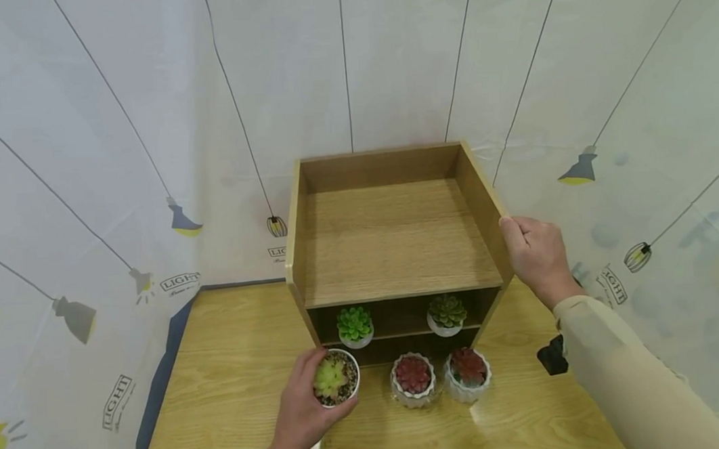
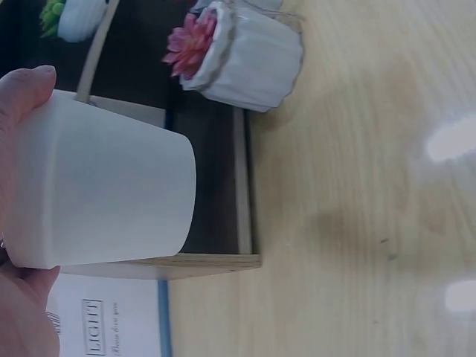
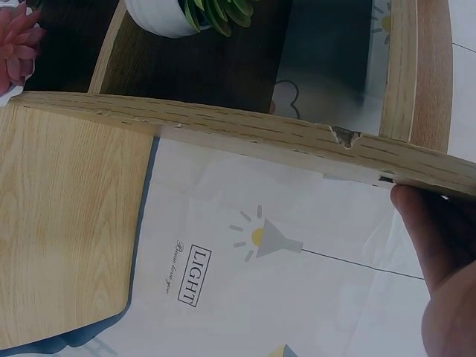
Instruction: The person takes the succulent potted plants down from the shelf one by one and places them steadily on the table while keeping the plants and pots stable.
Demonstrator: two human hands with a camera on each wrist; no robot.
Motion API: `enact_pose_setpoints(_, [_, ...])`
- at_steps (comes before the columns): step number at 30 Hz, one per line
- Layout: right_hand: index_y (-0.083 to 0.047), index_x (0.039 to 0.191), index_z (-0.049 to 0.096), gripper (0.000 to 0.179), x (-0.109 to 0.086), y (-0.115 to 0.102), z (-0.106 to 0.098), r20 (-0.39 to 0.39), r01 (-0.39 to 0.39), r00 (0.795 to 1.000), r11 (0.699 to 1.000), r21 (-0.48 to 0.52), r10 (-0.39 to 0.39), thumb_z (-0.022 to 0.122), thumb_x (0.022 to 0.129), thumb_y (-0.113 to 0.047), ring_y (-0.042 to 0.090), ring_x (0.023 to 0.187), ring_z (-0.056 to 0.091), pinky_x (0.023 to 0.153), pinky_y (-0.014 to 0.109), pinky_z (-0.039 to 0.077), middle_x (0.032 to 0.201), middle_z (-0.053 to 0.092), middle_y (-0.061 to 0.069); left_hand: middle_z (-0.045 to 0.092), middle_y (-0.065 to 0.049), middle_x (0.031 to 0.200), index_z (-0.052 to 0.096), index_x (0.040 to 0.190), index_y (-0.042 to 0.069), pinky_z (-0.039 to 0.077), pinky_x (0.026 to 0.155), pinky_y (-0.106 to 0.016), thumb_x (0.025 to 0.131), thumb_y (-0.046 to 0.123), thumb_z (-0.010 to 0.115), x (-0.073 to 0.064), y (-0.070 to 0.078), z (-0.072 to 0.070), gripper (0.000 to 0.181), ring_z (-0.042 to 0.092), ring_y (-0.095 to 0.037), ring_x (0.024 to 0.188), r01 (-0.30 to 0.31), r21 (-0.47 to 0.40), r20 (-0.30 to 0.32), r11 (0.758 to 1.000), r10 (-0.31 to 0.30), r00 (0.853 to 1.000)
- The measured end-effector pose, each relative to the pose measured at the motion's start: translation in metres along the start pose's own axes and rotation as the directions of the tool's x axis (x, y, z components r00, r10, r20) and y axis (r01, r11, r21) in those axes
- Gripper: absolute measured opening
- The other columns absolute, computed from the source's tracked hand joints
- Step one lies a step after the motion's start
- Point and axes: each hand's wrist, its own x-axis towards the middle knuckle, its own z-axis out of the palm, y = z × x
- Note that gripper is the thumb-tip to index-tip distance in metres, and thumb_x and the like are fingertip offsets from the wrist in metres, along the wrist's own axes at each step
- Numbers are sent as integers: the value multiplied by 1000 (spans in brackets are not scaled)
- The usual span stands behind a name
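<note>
My left hand (image 1: 297, 409) grips a smooth white pot (image 2: 111, 186) near its rim, fingers on one side and thumb on the other. In it a yellow-green succulent (image 1: 331, 378) grows from speckled gravel. The pot is held in front of the lower left corner of a wooden shelf (image 1: 391, 243). My right hand (image 1: 538, 252) grips the top edge of the shelf's right side panel, the thumb against its outer face in the right wrist view. A bright green succulent (image 1: 354, 324) and a darker green one (image 1: 447, 313) stand in white pots on the middle shelf level.
Two red succulents, one in the middle (image 1: 413, 375) and one to its right (image 1: 468, 368), stand in ridged white pots before the shelf. On the wooden table (image 1: 233, 367), a small black object (image 1: 552, 356) lies at the right. White lamp-printed sheeting (image 1: 387, 60) surrounds the table.
</note>
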Motion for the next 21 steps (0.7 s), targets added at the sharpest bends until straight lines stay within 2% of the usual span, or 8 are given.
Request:
enact_pose_setpoints(7, [-14, 55, 35, 54, -1, 0, 0, 1, 16, 1000, 1000, -13, -16, 42, 108, -21, 10, 44, 17, 46, 29, 20, 49, 27, -5, 55, -8, 140, 58, 139, 7, 56, 96, -50, 61, 37, 100, -3, -7, 11, 93, 62, -30, 121, 72, 0, 46, 997, -72, 996])
enact_pose_setpoints(21, [-14, 54, 35, 54, -1, 0, -1, 7, 7, 1000, 1000, -4, -7, 41, 108, -22, 11, 43, 17, 46, 29, 20, 49, 26, -6, 56, -8, 139, 58, 138, 8, 56, 93, -51, 64, 40, 99, -8, -20, 29, 91, 63, -30, 118, 123, -28, 74, 992, -121, 990])
